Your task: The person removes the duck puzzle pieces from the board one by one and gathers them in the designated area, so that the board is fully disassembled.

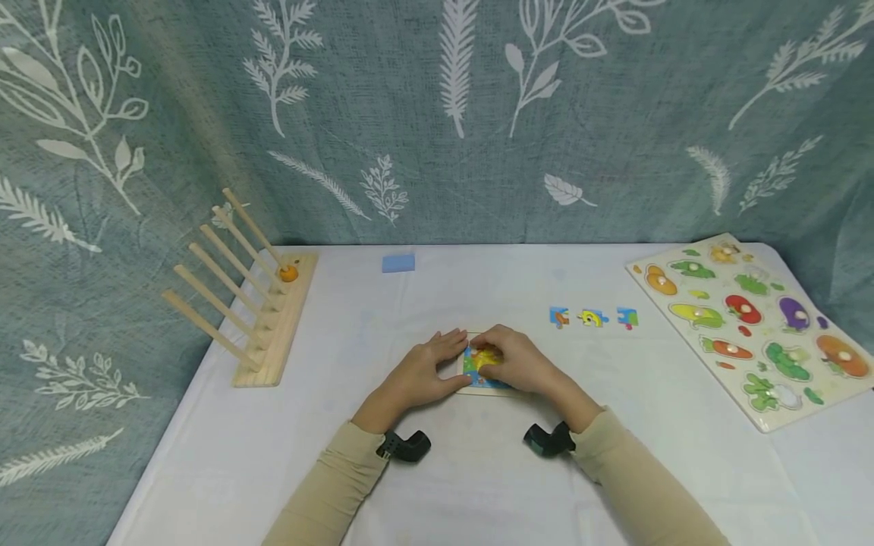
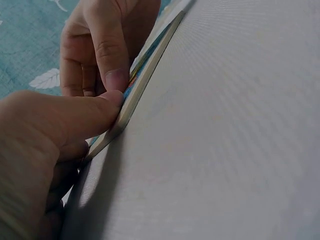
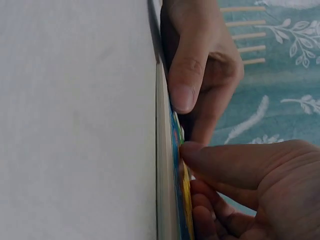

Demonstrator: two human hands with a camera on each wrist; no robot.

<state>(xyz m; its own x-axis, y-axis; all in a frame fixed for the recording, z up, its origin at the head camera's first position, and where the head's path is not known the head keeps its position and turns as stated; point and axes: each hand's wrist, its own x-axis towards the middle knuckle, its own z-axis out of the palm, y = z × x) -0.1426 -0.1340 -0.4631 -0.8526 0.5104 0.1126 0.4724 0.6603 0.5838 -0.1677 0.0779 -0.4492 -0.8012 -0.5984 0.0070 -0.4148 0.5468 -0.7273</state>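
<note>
A small jigsaw tray [image 1: 482, 392] with a pale wooden rim and a colourful picture lies on the white cloth. My left hand [image 1: 415, 377] rests at its left side, fingers stretched along the far left part and thumb on the near left corner. My right hand [image 1: 524, 365] reaches over the tray from the right and pinches a yellow puzzle piece [image 1: 486, 358] between thumb and fingers. In the right wrist view, the yellow piece [image 3: 187, 197] lies against the tray's surface; whether it sits flush I cannot tell. The right fingers hide part of the picture.
Three loose puzzle pieces [image 1: 592, 318] lie in a row to the right. Beyond them is a vegetable peg board [image 1: 744, 379]. A wooden rack of upright rods [image 1: 293, 334] with an orange bead [image 1: 288, 274] stands left. A blue block [image 1: 398, 263] lies at the back.
</note>
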